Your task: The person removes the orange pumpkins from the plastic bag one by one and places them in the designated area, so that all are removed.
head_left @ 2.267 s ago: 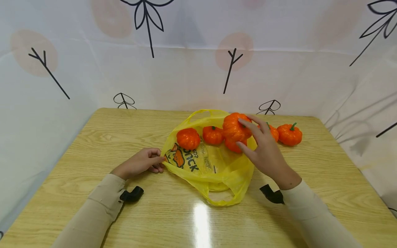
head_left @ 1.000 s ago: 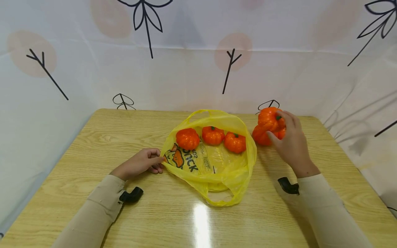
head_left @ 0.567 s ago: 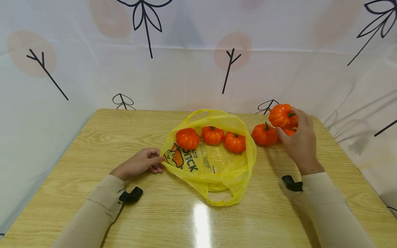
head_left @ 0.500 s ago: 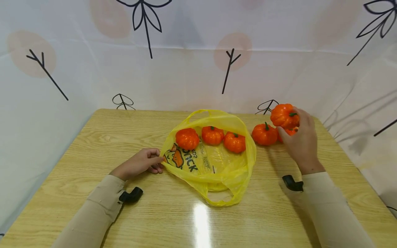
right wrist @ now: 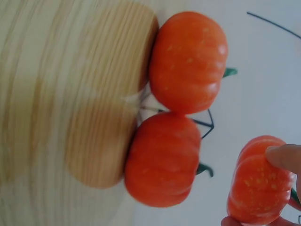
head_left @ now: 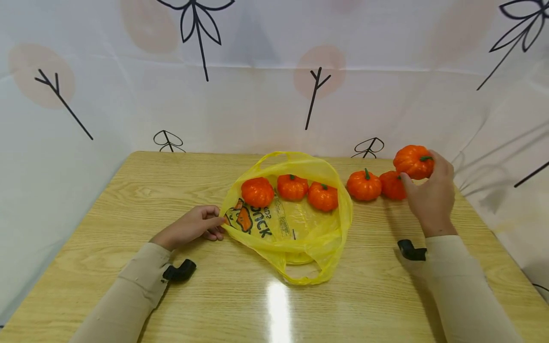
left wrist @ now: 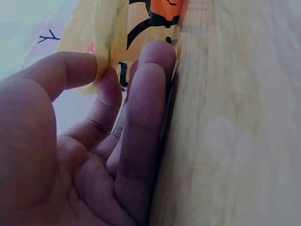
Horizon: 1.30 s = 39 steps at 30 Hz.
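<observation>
My right hand (head_left: 433, 193) grips an orange toy pumpkin (head_left: 413, 162) with a green stem, raised above the table at the back right. Just left of it, two more pumpkins stand side by side: one (head_left: 364, 186) shows whole, the other (head_left: 391, 186) is partly covered by the held one. In the right wrist view, thumb and fingers hold the pumpkin (right wrist: 258, 183) from its side. My left hand (head_left: 193, 226) pinches the left rim of a yellow plastic bag (head_left: 309, 233) between thumb and finger (left wrist: 108, 99). Three pumpkins (head_left: 292, 187) sit inside the wide-mouthed bag.
The wooden table (head_left: 171, 305) has its back edge against a white patterned cloth (head_left: 257, 109). Both bag handles lie spread, one toward the back and one toward the front. Black pieces (head_left: 180, 270) sit at both cuffs.
My right hand has carried the pumpkin from above the bag to the right, past the two standing pumpkins. My left hand has kept its pinch on the bag's rim.
</observation>
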Available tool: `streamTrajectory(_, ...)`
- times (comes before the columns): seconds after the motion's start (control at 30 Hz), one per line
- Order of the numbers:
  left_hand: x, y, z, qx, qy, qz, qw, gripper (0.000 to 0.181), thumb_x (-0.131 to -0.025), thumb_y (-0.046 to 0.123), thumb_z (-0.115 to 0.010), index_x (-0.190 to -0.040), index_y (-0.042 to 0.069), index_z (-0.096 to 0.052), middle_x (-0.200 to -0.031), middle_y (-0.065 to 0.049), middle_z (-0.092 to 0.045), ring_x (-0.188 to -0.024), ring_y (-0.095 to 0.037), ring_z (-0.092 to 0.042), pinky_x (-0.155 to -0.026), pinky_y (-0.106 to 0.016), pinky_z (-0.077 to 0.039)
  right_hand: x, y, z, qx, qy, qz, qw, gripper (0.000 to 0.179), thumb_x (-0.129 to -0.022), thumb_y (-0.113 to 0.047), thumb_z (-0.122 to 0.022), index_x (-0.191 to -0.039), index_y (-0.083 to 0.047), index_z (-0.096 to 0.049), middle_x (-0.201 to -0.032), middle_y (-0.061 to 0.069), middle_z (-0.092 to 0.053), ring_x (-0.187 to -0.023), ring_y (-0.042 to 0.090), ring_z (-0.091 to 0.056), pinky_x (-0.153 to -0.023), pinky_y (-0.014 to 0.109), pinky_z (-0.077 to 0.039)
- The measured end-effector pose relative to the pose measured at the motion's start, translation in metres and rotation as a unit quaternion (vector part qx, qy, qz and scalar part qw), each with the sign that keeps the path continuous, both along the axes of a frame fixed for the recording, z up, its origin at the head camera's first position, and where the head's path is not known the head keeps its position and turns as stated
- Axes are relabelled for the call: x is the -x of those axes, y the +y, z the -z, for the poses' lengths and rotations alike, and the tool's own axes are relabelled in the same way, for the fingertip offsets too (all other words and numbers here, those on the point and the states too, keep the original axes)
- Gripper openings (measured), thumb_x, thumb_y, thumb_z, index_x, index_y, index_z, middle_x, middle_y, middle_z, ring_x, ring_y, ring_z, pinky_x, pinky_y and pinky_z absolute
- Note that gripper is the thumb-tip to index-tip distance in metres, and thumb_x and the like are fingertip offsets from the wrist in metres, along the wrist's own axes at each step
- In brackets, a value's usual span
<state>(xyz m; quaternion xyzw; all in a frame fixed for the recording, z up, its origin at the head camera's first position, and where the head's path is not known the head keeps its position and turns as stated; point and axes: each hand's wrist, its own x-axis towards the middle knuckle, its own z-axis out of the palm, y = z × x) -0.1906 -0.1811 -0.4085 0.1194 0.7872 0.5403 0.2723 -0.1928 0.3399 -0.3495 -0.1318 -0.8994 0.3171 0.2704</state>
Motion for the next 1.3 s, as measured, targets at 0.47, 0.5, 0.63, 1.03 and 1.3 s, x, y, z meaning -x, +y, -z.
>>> streamTrajectory(0.47, 0.000, 0.001, 0.000, 0.000, -0.003, -0.002, 1.0000, 0.027, -0.104, 0.029, -0.057, -0.104, 0.002, -0.059, -0.098, -0.012, -0.073, -0.084, -0.017, -0.072, -0.073, -0.025, -0.061, 0.003, 0.031, 0.008, 0.035, -0.068, 0.053, 0.9957, 0.076, -0.097, -0.028, -0.060, -0.159, -0.012, -0.020, -0.164, 0.016, -0.021, -0.147, 0.046, -0.030, -0.119, 0.063, -0.026)
streamTrajectory(0.5, 0.000, 0.001, 0.000, 0.000, -0.003, -0.002, 1.0000, 0.027, -0.104, 0.029, -0.057, -0.104, 0.002, -0.059, -0.098, -0.012, -0.073, -0.084, -0.016, -0.072, -0.073, -0.025, -0.061, 0.003, 0.033, 0.009, 0.037, -0.071, 0.058, 0.9951, 0.075, -0.097, -0.028, -0.060, -0.158, -0.011, -0.020, -0.164, 0.017, -0.021, -0.146, 0.046, -0.030, -0.119, 0.064, -0.026)
streamTrajectory(0.63, 0.000, 0.001, 0.001, -0.001, -0.003, -0.003, 1.0000, 0.027, -0.104, 0.028, -0.057, -0.105, 0.002, -0.059, -0.098, -0.012, -0.073, -0.084, -0.017, -0.072, -0.073, -0.025, -0.061, 0.002, 0.042, 0.011, 0.041, -0.086, 0.072, 0.9928, 0.075, -0.096, -0.028, -0.060, -0.157, -0.009, -0.021, -0.163, 0.019, -0.023, -0.143, 0.049, -0.033, -0.116, 0.066, -0.028)
streamTrajectory(1.03, 0.002, 0.000, 0.003, -0.002, -0.001, -0.003, 1.0000, 0.025, -0.104, 0.027, -0.056, -0.104, 0.002, -0.058, -0.096, -0.010, -0.073, -0.084, -0.016, -0.073, -0.073, -0.025, -0.061, 0.001, 0.067, 0.022, 0.030, -0.162, 0.048, 0.9852, 0.078, -0.097, -0.027, -0.059, -0.156, 0.004, -0.017, -0.156, 0.034, -0.024, -0.137, 0.058, -0.033, -0.110, 0.071, -0.032)
streamTrajectory(1.3, 0.001, -0.001, 0.002, -0.004, -0.002, -0.001, 1.0000, 0.026, -0.104, 0.027, -0.056, -0.106, 0.002, -0.058, -0.097, -0.010, -0.073, -0.084, -0.016, -0.073, -0.074, -0.025, -0.061, -0.002, 0.071, 0.027, 0.013, -0.179, 0.017, 0.9837, 0.079, -0.097, -0.029, -0.059, -0.152, 0.010, -0.018, -0.146, 0.042, -0.030, -0.130, 0.058, -0.034, -0.109, 0.070, -0.031)
